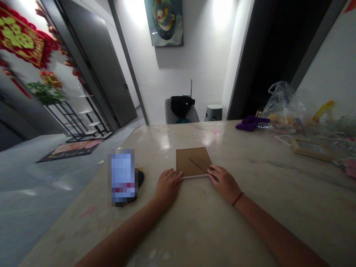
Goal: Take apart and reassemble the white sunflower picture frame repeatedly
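A picture frame (pixel 185 162) with a brown back and thin white edges lies face down on the pale stone table (pixel 191 222). Its stand flap (pixel 199 163) is folded flat against the back. My left hand (pixel 168 185) grips the near left corner, thumb on top and fingers along the side. At the near right corner, my right hand (pixel 224 183), with a dark red cord round the wrist, pinches the edge. The front of the picture frame is hidden.
A phone-like device (pixel 122 176), blurred out, stands at the left on a black holder (pixel 141 178). Farther right lie a purple cloth (pixel 250 123), a clear plastic bag (pixel 283 105) and a wooden frame (pixel 310 149). Beyond the far edge stands a chair (pixel 169 111).
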The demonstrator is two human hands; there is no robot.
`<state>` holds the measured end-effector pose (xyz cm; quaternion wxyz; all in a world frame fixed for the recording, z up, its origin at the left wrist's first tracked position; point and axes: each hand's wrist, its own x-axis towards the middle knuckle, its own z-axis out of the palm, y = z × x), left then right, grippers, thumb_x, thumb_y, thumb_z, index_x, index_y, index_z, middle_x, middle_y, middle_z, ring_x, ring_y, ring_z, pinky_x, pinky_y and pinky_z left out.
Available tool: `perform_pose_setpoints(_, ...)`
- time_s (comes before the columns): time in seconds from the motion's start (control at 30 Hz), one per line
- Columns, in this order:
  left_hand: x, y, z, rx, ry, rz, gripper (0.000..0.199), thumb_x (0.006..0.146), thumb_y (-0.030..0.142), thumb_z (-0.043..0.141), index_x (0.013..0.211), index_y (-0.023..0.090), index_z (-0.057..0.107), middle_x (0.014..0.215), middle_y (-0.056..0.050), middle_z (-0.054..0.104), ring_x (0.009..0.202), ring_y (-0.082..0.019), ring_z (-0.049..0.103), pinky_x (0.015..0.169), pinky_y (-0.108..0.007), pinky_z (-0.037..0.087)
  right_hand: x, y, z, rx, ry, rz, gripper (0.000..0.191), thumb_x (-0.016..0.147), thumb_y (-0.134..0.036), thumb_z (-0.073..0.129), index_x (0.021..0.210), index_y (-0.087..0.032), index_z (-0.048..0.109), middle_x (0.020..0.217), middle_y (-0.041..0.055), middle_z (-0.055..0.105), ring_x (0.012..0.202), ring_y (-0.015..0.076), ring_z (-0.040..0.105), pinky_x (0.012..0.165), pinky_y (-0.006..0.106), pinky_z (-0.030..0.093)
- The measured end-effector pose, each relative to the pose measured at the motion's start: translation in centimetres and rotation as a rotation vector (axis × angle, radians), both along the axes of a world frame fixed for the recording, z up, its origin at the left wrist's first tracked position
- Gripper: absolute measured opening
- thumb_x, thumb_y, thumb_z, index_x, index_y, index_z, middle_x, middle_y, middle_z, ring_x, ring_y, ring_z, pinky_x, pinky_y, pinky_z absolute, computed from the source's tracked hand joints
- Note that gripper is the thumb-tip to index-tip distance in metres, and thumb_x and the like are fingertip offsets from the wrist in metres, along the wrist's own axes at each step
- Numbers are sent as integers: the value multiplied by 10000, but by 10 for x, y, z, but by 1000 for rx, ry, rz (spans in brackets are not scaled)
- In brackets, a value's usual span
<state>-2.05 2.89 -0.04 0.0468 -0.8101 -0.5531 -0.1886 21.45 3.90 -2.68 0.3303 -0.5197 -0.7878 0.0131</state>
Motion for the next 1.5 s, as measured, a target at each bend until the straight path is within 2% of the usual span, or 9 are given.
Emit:
perform_pose_setpoints(0.17,3,-8,3,62,11,96,276,817,295,500,1057,264,634,1213,-88,569,1184,-281,454,983,-465,331,3,-2,2,16,14,-102,257,777,-241,547,1009,-163,628,1055,119,593,983,229,557,853,384,470)
perform_pose_setpoints(0.33,2,-6,2,-38,-52,112,272,833,309,477,1054,250,624,1096,-65,648,1102,-248,534,994,-464,317,7,1,2,-42,11,-106,192,791,-235,529,930,-193,656,919,80,621,879,204,573,800,345,469)
perform_pose_setpoints(0.63,-1,0,-4,-53,-39,119,524,851,291,407,1351,162,316,1317,-122,479,1222,-250,421,996,-405,316,7,4,0,-5,-47,-145,517,826,-263,431,1330,-169,364,1146,126,568,1059,250,497,893,418,406)
perform_pose_setpoints(0.77,-4,-1,1,131,-19,208,575,862,248,383,1395,157,189,1091,-113,607,999,-223,551,896,-371,363,10,2,3,91,-9,-272,629,833,-203,360,1409,-106,125,887,116,620,819,239,565,749,392,465)
perform_pose_setpoints(0.97,-6,2,1,27,108,226,625,826,73,311,1411,131,99,918,-82,615,774,-176,563,738,-317,376,7,2,-3,-92,-191,-285,734,762,-66,299,1418,-140,-22,889,104,636,587,185,564,516,294,439)
perform_pose_setpoints(1.1,-1,-1,4,36,43,207,509,886,253,326,1372,121,259,849,-78,629,785,-199,566,761,-342,371,5,2,-1,-84,-148,-342,678,800,-132,332,1418,-130,51,914,114,637,632,189,585,545,291,445)
perform_pose_setpoints(1.2,3,-3,7,18,45,150,417,883,404,343,1178,185,540,839,-82,635,825,-219,563,784,-363,367,4,3,3,-90,-125,-360,524,820,-283,413,1306,-88,388,924,155,616,786,242,597,660,342,475)
perform_pose_setpoints(1.3,4,-4,7,8,71,105,391,879,417,350,1065,201,618,853,-86,634,841,-227,558,782,-374,381,2,8,2,-161,-66,-314,392,795,-402,474,1004,-115,641,895,163,606,849,266,592,757,383,474)
perform_pose_setpoints(1.5,4,-4,2,19,-56,40,293,846,363,450,1011,208,635,1004,-86,646,947,-226,576,876,-404,409,5,19,5,-367,809,-176,464,695,-473,570,1002,-131,632,965,128,650,853,235,624,789,385,499)
